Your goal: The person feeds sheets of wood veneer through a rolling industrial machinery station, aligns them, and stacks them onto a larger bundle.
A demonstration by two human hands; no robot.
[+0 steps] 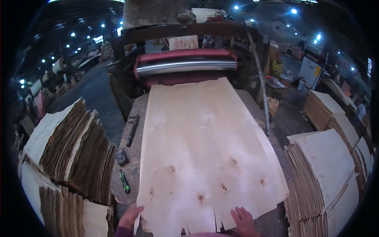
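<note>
A large pale wood veneer sheet (209, 146) lies on the worktable in front of me, with knots and a ragged, split near edge. Its far end reaches the glue roller machine (185, 67), which has a shiny metal roller and pink-red rollers. At the near left corner, my left hand (130, 216) is closed on the sheet's edge, fingertips on top. My right hand (243, 221) lies at the near edge toward the right, its fingers stretched out over the sheet; its thumb is hard to make out.
Left of the sheet, a green-and-black utility knife (124, 181), a dark block (121, 157) and a dark bar (133, 130) lie on the worktable (129, 164). Veneer stacks stand left (75, 146) and right (316, 170). A slanted pole (259, 79) stands right of the machine.
</note>
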